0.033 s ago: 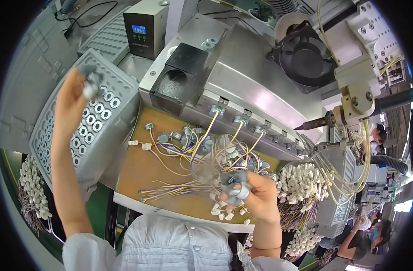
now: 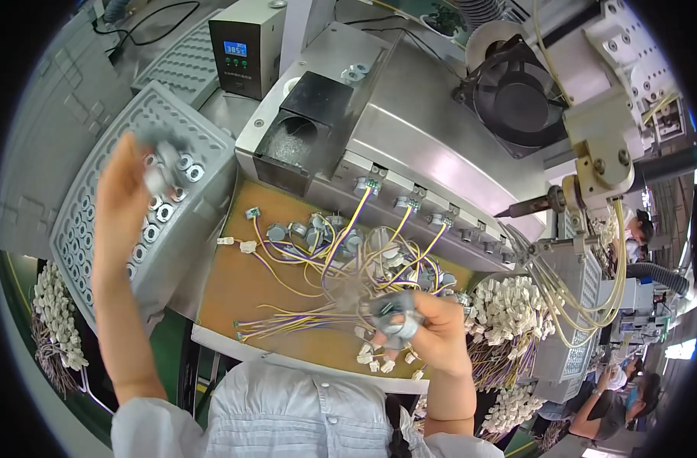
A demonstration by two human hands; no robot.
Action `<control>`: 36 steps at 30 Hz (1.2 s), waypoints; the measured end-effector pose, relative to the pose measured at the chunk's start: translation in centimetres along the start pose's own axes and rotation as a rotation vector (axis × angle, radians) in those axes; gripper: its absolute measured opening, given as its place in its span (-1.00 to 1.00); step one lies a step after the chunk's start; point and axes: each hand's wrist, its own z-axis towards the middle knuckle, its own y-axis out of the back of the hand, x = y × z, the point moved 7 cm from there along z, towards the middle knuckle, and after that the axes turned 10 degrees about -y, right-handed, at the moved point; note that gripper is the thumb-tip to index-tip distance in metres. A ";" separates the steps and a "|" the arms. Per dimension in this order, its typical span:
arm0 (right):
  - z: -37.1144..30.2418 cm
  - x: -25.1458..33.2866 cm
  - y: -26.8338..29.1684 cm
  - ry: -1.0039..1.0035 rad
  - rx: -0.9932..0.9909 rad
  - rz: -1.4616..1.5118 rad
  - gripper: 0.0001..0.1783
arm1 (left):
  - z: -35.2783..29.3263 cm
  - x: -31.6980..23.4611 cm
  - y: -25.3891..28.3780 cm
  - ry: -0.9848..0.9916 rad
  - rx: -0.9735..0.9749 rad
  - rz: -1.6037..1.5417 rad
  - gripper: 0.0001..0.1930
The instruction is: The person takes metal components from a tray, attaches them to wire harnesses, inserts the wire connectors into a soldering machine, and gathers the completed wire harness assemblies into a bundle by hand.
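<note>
Over the grey plastic tray (image 2: 203,145) at the left, my left hand (image 2: 119,198) is closed, fingertips blurred, around a silvery round metal part (image 2: 159,179). Rows of ring-faced metal parts (image 2: 165,212) sit in the tray just below it. My right hand (image 2: 440,332) is curled above the bench's right half, gripping a small round motor (image 2: 398,324) of grey metal. Its exact outline is smeared, and the hand may hold more than one. Beside that hand lies a tangle of yellow and purple wires (image 2: 310,317) with white connectors (image 2: 371,359).
Wired motors (image 2: 366,185) stand in slots along the steel machine (image 2: 432,99). A soldering iron tip (image 2: 527,208) points in from the right. Bundled white connectors (image 2: 508,309) hang at the bench's right edge. A black controller box (image 2: 238,72) stands behind the tray. Co-workers (image 2: 623,397) sit far right.
My left hand has shifted a little toward me and right over the tray, its fingers blurred. My right hand has barely moved, tilting slightly left with its part.
</note>
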 end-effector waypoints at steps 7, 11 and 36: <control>0.8 1.3 -3.4 0.262 0.041 -0.494 -0.81 | -10.7 -5.9 -11.8 -0.198 0.434 -0.186 -0.64; 0.0 1.1 -2.8 0.348 0.079 -0.458 -0.78 | -11.2 -4.2 -13.1 -0.009 0.402 -0.386 -0.59; 0.4 -3.2 0.2 -0.101 0.018 0.118 -0.63 | -9.2 -3.6 -15.1 -0.325 0.562 -0.050 -0.75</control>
